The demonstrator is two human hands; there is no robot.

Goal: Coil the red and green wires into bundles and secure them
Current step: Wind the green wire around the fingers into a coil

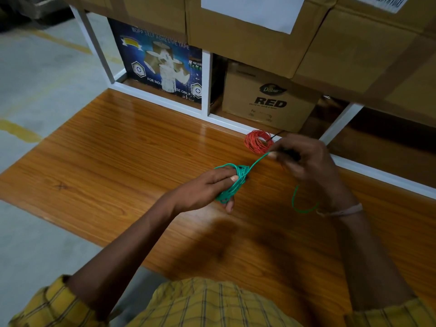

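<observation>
My left hand (207, 185) holds a green wire coil (236, 182) wound around its fingers, above the wooden table (118, 161). One taut green strand runs up and right from the coil to my right hand (304, 159), which pinches it between thumb and fingers together with something thin and black. A loose green wire tail (299, 204) curves below my right wrist. The red wire coil (258, 141) lies flat on the table just beyond my right hand, with a thin black piece sticking out at its right side.
A white metal shelf frame (205, 81) borders the table's far edge. It holds a blue adhesive-tape box (160, 64) and a brown carton marked RED (269, 100). Large cardboard boxes (247, 27) overhang above. Grey floor lies to the left.
</observation>
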